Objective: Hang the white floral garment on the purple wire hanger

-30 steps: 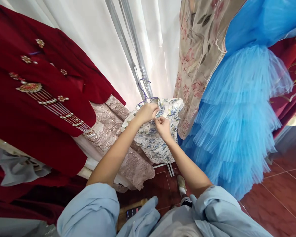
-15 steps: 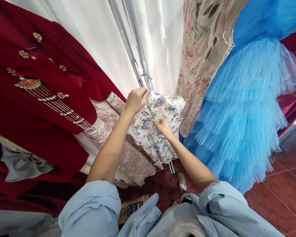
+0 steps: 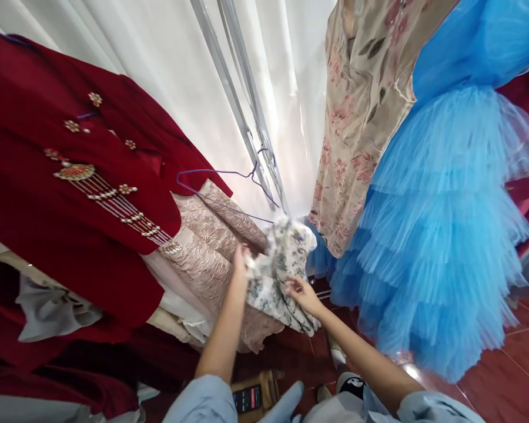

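Note:
A white garment with blue-grey flowers (image 3: pixel 291 247) hangs bunched from a purple wire hanger (image 3: pixel 223 171). The hanger's left arm is bare; its right end is hidden by the cloth. My left hand (image 3: pixel 241 261), slightly blurred, is closed on the garment's left edge. Lower on the right, my right hand (image 3: pixel 304 295) has its curled fingers on the cloth's front. The hanger's hook sits at a grey metal rack post (image 3: pixel 249 126). Behind my left hand is a pink brocade garment (image 3: pixel 207 235).
Dark red clothing with beaded ornaments (image 3: pixel 110 194) hangs on the left. To the right are a beige floral dress (image 3: pixel 344 135) and a blue tiered tulle dress (image 3: pixel 436 223). White curtain (image 3: pixel 158 76) falls behind. Below, a phone (image 3: pixel 247 398) lies above the red tiled floor (image 3: pixel 489 370).
Both hands have moved down, the left one the most. The floral garment's left side has come off the hanger, baring its arm, and the cloth is now bunched lower.

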The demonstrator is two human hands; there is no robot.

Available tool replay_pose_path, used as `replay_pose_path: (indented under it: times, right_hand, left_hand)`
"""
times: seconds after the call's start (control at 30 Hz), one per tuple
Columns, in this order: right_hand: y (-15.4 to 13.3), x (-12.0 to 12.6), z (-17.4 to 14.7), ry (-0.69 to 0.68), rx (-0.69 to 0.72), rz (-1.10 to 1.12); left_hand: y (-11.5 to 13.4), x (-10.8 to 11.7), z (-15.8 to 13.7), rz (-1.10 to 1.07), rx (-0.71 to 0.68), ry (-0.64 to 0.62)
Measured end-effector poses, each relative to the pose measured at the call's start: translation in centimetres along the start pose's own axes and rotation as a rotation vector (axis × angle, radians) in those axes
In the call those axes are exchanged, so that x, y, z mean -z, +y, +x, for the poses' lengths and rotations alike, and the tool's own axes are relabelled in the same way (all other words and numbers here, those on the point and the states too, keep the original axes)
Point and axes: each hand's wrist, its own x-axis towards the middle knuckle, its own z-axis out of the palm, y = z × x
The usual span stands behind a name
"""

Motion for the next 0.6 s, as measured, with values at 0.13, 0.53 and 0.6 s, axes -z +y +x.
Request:
replay_pose_path:
  times: [0.13,0.53,0.6]
  right_hand:
    - [-2.3,-0.4,1.0,-0.247,0.103,-0.156]
    - [-15.3,9.3,0.1,-0.201,0.278,-0.085]
    - [-16.9,9.9,1.2,-0.204,0.25,-0.044]
  left_hand:
    - [-5.2,-5.2,-6.1,0.065,0.013,-0.286]
    - [-6.5,-1.9,-12.1,0.023,0.207,-0.939]
    - [-7.0,-1.2,-12.9,-0.035,0.325,-0.895]
